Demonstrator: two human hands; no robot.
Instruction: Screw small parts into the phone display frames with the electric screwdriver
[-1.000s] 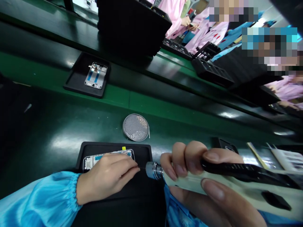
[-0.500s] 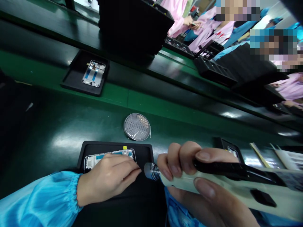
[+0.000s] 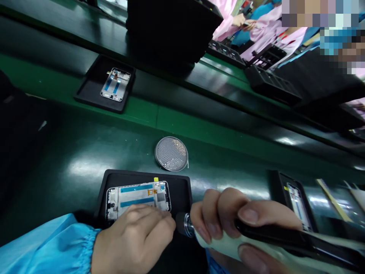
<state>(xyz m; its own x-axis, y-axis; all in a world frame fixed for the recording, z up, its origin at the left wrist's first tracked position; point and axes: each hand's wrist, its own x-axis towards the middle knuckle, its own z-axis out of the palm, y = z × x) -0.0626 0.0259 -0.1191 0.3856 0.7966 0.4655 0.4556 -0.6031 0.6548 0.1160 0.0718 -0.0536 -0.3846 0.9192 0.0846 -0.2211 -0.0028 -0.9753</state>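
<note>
My right hand (image 3: 225, 217) is wrapped around a cream electric screwdriver (image 3: 216, 243) with a black lever, its metal nose pointing left. My left hand (image 3: 139, 236), in a blue sleeve, has its fingers pressed together close to that nose. What they pinch, if anything, is hidden, and so is the screwdriver's bit. Just beyond the left hand lies an open phone frame (image 3: 134, 194) with blue strips and a yellow tab. The hand covers its near edge. The frame rests in a black tray (image 3: 182, 190). Behind the tray sits a round dimpled dish (image 3: 168, 154) with small screws on its right side.
Another black tray (image 3: 88, 89) with a phone frame (image 3: 116, 84) stands farther back at left. At right is a phone frame (image 3: 298, 205) in a black tray, beside a yellowish strip (image 3: 333, 199). A large black box (image 3: 171, 34) stands at the back; co-workers in pink are beyond.
My left hand has moved down toward me, uncovering more of the phone frame. The screwdriver's nose has dropped slightly and stays beside the left fingertips. The whole view has shifted a little.
</note>
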